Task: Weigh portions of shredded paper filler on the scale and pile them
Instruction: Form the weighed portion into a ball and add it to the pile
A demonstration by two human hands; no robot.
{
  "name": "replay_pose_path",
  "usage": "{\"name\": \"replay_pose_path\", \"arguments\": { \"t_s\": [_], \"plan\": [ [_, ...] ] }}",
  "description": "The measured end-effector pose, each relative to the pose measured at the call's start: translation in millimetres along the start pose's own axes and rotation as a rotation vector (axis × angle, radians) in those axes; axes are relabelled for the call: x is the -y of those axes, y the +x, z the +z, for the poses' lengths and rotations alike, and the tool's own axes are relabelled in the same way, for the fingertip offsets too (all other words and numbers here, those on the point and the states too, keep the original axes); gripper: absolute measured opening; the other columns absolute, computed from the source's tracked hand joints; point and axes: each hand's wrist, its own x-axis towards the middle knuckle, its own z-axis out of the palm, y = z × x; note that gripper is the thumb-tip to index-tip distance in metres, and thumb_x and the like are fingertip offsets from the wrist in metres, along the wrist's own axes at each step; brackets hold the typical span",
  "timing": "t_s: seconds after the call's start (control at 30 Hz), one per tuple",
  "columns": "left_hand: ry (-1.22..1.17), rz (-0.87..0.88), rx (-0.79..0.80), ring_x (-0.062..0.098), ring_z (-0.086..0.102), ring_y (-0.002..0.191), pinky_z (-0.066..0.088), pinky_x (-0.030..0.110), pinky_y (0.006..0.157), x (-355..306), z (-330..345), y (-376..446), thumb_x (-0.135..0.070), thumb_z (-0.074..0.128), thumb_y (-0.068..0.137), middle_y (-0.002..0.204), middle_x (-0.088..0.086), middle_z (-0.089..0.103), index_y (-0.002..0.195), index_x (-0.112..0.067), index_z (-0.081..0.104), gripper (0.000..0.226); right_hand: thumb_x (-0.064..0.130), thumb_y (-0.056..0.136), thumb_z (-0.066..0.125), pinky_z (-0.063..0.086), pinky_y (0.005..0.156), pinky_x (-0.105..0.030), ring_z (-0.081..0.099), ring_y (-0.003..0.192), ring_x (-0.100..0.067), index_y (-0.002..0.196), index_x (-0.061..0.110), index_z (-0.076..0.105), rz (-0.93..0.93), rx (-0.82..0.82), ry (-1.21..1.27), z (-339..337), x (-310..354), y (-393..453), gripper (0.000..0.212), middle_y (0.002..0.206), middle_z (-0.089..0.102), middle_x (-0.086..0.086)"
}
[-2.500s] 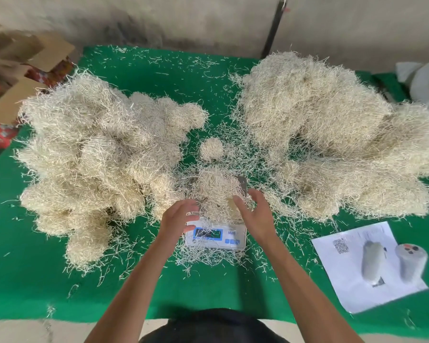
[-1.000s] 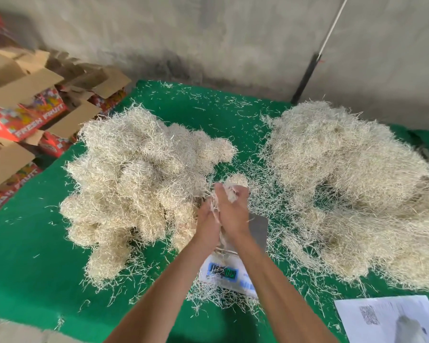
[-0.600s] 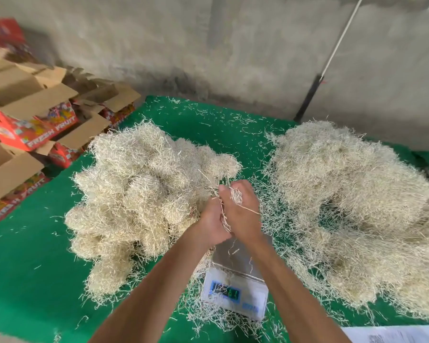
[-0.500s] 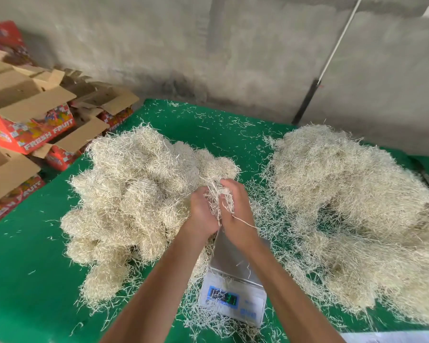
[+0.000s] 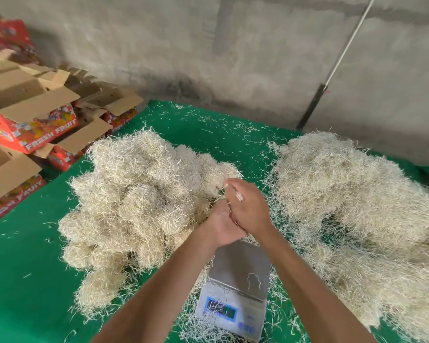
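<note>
My left hand and my right hand are cupped against each other, squeezing a small portion of shredded paper; only a few strands show between the fingers. Both hands hover beyond the scale, at the right edge of the left pile. The scale's steel platform holds just a few stray strands and its display is lit. The left pile is made of rounded wads of pale filler. A larger loose heap lies to the right.
A green cloth covers the table, strewn with loose strands. Open cardboard fruit boxes are stacked off the table's left side. A concrete wall with a leaning pole stands behind.
The portion that lay on the scale has been lifted off and squeezed between both hands, which moved up and toward the left pile. The wad looks smaller than half a second ago.
</note>
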Motion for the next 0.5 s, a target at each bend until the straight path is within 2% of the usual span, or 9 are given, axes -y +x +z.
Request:
{"name": "replay_pose_path", "arguments": {
  "t_s": [0.07,0.13,0.2,0.27,0.33,0.37,0.4,0.43,0.5],
  "plan": [
    [-0.16,-0.079,0.024,0.002,0.064,0.065,0.051,0.018,0.063,12,-27,17,-0.008,0.038,0.107,0.074,-0.001,0.063,0.095,-0.012,0.053,0.02,0.02,0.105,0.057,0.044,0.113,-0.048,0.06,0.126,-0.019,0.127,0.013,0.071,-0.122,0.019,-0.034,-4,-4,-5,0.027,0.135,0.068,-0.004],
    [-0.187,-0.081,-0.106,0.009,0.065,0.09,0.051,0.026,0.079,18,-22,22,-0.011,0.036,0.108,0.096,-0.016,0.059,0.106,-0.032,0.049,0.024,0.025,0.107,0.052,0.042,0.116,-0.045,0.056,0.131,-0.015,0.133,0.022,0.065,-0.303,0.067,0.052,13,7,-29,0.03,0.137,0.064,0.003],
    [-0.111,-0.037,0.018,-0.01,0.059,0.101,0.047,0.02,0.091,32,-8,12,-0.013,0.026,0.111,0.106,-0.03,0.054,0.117,-0.047,0.038,0.037,0.037,0.111,0.044,0.05,0.107,-0.038,0.058,0.124,-0.003,0.144,0.035,0.053,-0.242,0.06,0.085,25,16,-30,0.034,0.133,0.064,0.012],
    [-0.255,-0.031,0.174,0.002,0.066,0.097,0.052,0.025,0.087,34,-10,11,-0.033,0.026,0.11,0.105,-0.013,0.066,0.111,-0.029,0.066,0.04,0.038,0.109,0.05,0.055,0.1,-0.034,0.06,0.116,0.0,0.144,0.033,0.056,-0.022,-0.008,0.082,18,7,-14,0.035,0.129,0.066,0.011],
    [-0.347,-0.152,0.129,0.02,0.068,0.08,0.058,0.032,0.069,28,-18,21,-0.025,0.031,0.108,0.086,0.009,0.068,0.091,-0.007,0.07,0.046,0.035,0.104,0.058,0.051,0.102,-0.038,0.057,0.114,-0.005,0.131,0.024,0.067,0.086,-0.039,0.126,10,-6,-14,0.03,0.124,0.061,0.007],
    [-0.277,-0.109,-0.024,0.02,0.064,0.074,0.056,0.028,0.063,21,-14,19,-0.014,0.029,0.107,0.076,0.008,0.065,0.082,-0.009,0.064,0.043,0.034,0.102,0.061,0.049,0.104,-0.036,0.054,0.115,-0.006,0.126,0.021,0.069,0.067,-0.047,0.151,10,-4,-20,0.028,0.123,0.056,0.007],
    [-0.232,0.138,-0.091,0.017,0.061,0.075,0.056,0.023,0.066,15,-12,15,-0.005,0.025,0.105,0.073,0.004,0.064,0.08,-0.013,0.063,0.046,0.032,0.101,0.062,0.046,0.106,-0.034,0.053,0.118,-0.008,0.122,0.019,0.069,0.001,-0.058,0.147,15,-1,-28,0.025,0.122,0.054,0.006],
    [-0.42,0.147,-0.174,0.016,0.06,0.081,0.055,0.022,0.077,8,-17,7,0.0,0.026,0.104,0.076,0.005,0.062,0.081,-0.014,0.063,0.045,0.028,0.101,0.063,0.043,0.109,-0.033,0.053,0.119,-0.01,0.119,0.017,0.071,-0.088,-0.046,0.148,24,3,-36,0.022,0.121,0.055,0.005],
    [-0.739,0.004,-0.035,0.024,0.062,0.096,0.05,0.04,0.101,18,-11,3,-0.003,0.046,0.1,0.098,0.017,0.061,0.098,-0.009,0.065,0.019,0.027,0.099,0.063,0.047,0.106,-0.037,0.06,0.111,-0.011,0.11,0.014,0.072,-0.111,-0.019,0.228,36,6,-43,0.019,0.111,0.063,0.006]
  ]
}}
